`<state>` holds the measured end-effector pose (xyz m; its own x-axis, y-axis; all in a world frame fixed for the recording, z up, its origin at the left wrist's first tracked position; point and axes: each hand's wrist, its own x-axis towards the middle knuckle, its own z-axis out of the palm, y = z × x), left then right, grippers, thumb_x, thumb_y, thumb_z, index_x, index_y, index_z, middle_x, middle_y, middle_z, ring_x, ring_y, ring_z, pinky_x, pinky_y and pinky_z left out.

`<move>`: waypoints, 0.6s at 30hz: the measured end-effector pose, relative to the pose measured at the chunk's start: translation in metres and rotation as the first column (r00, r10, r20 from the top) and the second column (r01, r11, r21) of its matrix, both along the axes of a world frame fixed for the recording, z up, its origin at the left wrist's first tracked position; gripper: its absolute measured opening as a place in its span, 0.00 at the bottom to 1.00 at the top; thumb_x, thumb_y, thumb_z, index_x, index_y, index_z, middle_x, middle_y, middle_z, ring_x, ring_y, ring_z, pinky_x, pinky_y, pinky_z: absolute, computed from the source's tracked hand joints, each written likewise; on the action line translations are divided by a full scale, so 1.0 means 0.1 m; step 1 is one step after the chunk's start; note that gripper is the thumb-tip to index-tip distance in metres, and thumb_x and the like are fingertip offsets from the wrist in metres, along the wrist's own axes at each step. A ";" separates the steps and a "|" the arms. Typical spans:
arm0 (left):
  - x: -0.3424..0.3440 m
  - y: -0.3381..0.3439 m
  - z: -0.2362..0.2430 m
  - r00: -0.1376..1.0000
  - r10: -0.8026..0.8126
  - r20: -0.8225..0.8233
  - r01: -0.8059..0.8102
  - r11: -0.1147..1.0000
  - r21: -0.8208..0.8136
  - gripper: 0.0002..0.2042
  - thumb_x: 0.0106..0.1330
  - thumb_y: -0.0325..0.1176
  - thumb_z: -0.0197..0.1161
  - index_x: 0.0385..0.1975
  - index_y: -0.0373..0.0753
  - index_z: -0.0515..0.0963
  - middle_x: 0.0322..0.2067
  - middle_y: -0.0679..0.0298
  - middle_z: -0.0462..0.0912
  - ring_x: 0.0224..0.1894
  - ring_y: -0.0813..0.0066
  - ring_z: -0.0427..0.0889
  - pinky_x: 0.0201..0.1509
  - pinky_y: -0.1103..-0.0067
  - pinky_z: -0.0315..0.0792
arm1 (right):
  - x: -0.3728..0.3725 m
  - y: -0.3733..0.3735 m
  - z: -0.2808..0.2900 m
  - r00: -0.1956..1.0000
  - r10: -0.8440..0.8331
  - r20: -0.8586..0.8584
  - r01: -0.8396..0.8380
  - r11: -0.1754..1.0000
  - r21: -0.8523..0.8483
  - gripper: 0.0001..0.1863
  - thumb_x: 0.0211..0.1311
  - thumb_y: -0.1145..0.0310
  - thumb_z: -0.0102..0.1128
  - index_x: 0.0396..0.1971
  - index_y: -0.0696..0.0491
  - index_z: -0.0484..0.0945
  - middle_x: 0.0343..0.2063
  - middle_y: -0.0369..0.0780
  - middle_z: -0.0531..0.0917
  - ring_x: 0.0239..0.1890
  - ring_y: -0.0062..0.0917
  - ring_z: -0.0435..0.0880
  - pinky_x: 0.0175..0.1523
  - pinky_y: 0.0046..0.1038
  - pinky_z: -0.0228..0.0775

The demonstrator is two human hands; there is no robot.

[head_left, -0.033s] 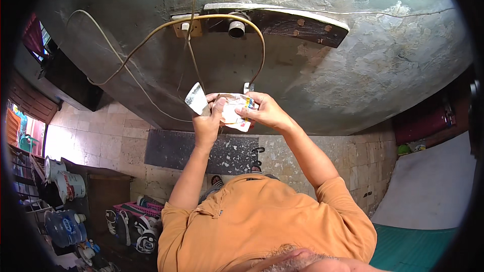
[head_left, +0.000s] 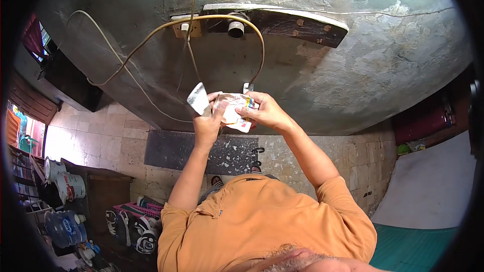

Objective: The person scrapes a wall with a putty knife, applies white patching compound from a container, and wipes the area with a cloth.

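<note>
In front of my chest, both hands grip a crumpled white packet [head_left: 232, 113] with yellow, blue and red print. Its left side is pinched under the thumb of my left hand [head_left: 207, 123]. My right hand [head_left: 267, 112] is closed on the right edge, thumb on top. A flat, pale, smeared blade-like piece [head_left: 198, 99] sticks out beside my left fingers. It seems to be held in the same hand, though its other end is hidden. Just beyond my right fingers is a small white fitting [head_left: 248, 87] at the end of a cable.
Ahead stands a grey wall [head_left: 353, 70] with peeling paint. A dark curved shelf [head_left: 297, 27], a socket [head_left: 187, 28] and a looping cable [head_left: 156, 29] are on it. Below lies a dark paint-flecked mat [head_left: 174, 151]. Shoes [head_left: 123, 229] and a water bottle [head_left: 64, 227] sit at the lower left.
The blade-like piece has shifted very slightly to the right, and the packet's lower edge has dipped a little. Both hands keep their hold.
</note>
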<state>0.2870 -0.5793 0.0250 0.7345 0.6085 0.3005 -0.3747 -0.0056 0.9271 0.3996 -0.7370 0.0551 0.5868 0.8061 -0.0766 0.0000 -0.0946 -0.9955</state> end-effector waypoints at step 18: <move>-0.14 0.15 0.10 0.990 0.077 -0.122 -0.091 0.989 -0.114 0.13 0.73 0.38 0.63 0.46 0.34 0.81 0.24 0.69 0.79 0.19 0.88 0.71 0.19 0.86 0.65 | 0.07 -0.06 0.71 0.692 -0.129 0.710 0.171 0.985 0.011 0.12 0.66 0.64 0.69 0.38 0.56 0.79 0.22 0.39 0.85 0.23 0.17 0.84 0.26 0.25 0.76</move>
